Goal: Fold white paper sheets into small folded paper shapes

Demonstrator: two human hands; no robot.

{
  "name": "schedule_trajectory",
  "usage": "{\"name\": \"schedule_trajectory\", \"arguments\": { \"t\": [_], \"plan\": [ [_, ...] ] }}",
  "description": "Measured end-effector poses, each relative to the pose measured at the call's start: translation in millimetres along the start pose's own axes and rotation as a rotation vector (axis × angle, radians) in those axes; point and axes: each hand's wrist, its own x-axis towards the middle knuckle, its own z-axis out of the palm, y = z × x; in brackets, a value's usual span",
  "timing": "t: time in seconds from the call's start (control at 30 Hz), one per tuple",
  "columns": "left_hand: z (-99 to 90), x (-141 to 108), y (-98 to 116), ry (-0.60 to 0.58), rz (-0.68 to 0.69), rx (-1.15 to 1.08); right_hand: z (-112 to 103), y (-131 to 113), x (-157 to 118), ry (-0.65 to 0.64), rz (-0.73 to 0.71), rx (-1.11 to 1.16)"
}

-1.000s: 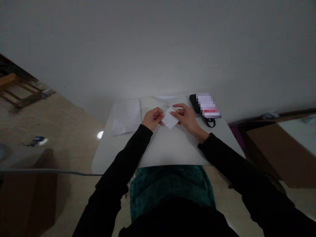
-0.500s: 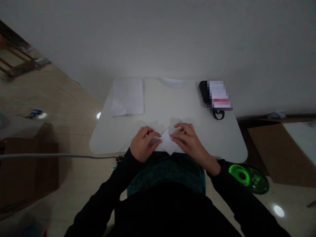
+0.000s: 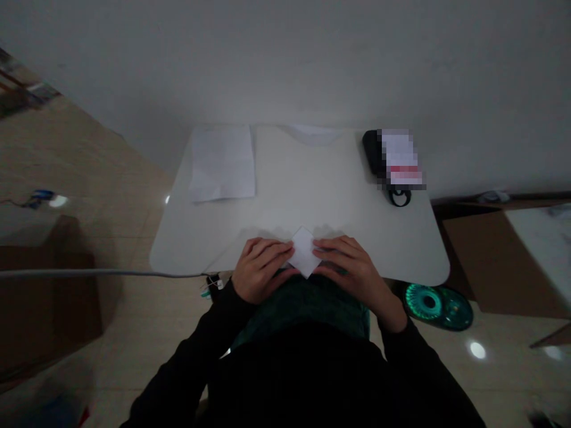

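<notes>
A small folded piece of white paper (image 3: 304, 251), diamond-shaped from above, lies at the front edge of the white table (image 3: 294, 196). My left hand (image 3: 264, 267) grips its left side, fingers on top and thumb at the near edge. On the opposite side my right hand (image 3: 350, 266) holds the paper the same way. The diamond's top and bottom corners show between the hands; its side corners are partly covered by fingers.
A larger white sheet (image 3: 223, 163) lies at the table's back left. At the back right sit a black case (image 3: 373, 153) and a blurred white-and-red item (image 3: 401, 156). A cable (image 3: 102, 273) runs in from the left. A lit green fan (image 3: 423, 301) is below the table's right corner.
My fingers have come down flatter on the paper, and the thumbs have moved to its near edge. The view has shifted slightly, and the fan's light has turned from green to teal.
</notes>
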Motion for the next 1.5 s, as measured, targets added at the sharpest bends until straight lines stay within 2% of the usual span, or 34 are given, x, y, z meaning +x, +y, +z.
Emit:
{"name": "schedule_trajectory", "arguments": {
  "t": [0.23, 0.4, 0.5, 0.77, 1.03, 1.5],
  "plan": [
    [3.6, 3.4, -0.7, 0.044, -0.026, -0.028, 4.3, -1.9, 3.8, 0.038, 0.055, -0.011],
    [9.6, 5.4, 1.2, 0.073, -0.103, -0.052, 10.2, -6.6, 5.4, 0.207, 0.175, -0.068],
    [13.1, 5.9, 1.6, 0.103, -0.135, -0.054, 12.9, -8.4, 8.6, 0.253, 0.239, -0.082],
    [19.7, 9.2, 3.8, 0.174, -0.248, -0.120, 15.0, -10.5, 17.5, 0.248, 0.399, -0.113],
    [18.3, 17.4, 7.6, 0.192, -0.333, -0.096, 15.4, -8.9, 24.9, 0.163, 0.514, -0.185],
    [28.6, 27.7, 14.6, 0.184, -0.591, -0.129, 18.3, -8.2, 27.0, 0.183, 0.528, -0.212]
  ]
}}
